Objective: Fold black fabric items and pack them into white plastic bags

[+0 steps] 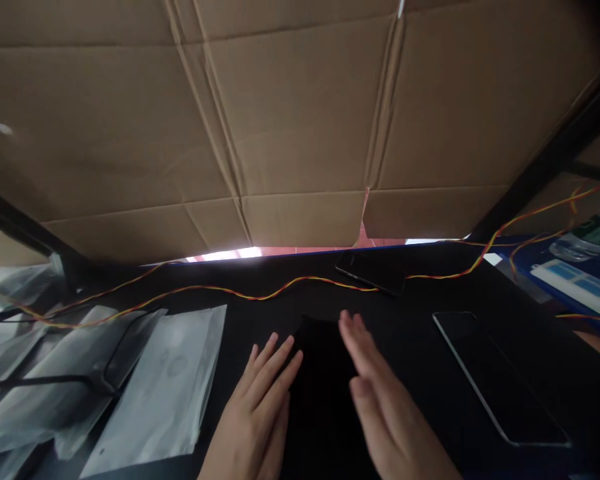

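A very dark black piece, perhaps cloth or a pouch, lies in front of me at the lower middle; its exact kind is too dark to make out. At its left edge rests my left hand, palm down, fingers stretched out. My right hand is along the opposite edge with its fingers extended and thumb a little apart. Neither hand grips anything. To the right is a flat dark panel with a thin silver edge, like a phone screen. Left of my hands lies a pale, flat plastic packet.
A black phone sits near the back edge of the black table. Red-yellow twisted wire crosses behind my hands. Clear plastic bags crowd the left. Creased cardboard stands behind. A bottle is at the right.
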`<action>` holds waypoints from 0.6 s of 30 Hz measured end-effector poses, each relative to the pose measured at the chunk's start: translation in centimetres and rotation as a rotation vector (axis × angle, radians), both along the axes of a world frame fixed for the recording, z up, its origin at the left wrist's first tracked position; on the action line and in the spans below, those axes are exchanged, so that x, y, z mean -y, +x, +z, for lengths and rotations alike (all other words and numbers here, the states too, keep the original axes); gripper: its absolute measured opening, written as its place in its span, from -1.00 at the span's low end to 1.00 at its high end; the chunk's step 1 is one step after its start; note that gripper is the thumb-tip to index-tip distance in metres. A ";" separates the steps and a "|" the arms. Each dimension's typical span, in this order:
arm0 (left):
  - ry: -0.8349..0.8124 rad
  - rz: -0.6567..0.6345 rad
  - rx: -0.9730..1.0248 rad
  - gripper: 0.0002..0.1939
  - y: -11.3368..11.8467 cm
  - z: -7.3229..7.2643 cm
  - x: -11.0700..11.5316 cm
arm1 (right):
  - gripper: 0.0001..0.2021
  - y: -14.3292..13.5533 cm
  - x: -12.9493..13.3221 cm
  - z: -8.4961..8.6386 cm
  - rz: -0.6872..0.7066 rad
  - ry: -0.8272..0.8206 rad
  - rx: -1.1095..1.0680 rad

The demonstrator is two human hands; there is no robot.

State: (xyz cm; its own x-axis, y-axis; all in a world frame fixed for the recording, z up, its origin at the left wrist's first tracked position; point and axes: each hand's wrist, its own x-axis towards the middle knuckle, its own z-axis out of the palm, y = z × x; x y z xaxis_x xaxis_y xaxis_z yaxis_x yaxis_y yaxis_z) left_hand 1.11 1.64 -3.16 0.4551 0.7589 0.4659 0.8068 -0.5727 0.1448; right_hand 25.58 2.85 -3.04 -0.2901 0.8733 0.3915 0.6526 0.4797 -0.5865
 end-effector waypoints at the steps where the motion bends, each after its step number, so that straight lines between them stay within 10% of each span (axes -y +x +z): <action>1: 0.021 -0.010 -0.017 -0.28 0.3 0.4 0.1 | -0.35 0.7 0.1 0.4 -0.063 0.001 -0.052; 11: 0.015 0.025 -0.212 -0.22 3.4 -2.2 -1.2 | -0.16 -0.6 -0.4 -3.2 0.064 0.058 0.321; 18: 0.065 0.220 -0.158 -0.34 -3.2 0.2 -0.2 | -0.31 0.2 0.8 -3.2 -0.028 0.159 0.206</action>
State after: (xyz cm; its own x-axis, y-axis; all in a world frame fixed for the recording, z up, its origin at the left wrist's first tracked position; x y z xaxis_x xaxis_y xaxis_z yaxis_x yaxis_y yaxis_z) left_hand -2.13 1.87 -2.93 0.3535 0.8181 0.4537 0.9225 -0.3854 -0.0238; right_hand 25.79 2.09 -6.20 -0.3548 0.8141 0.4598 0.7649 0.5355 -0.3580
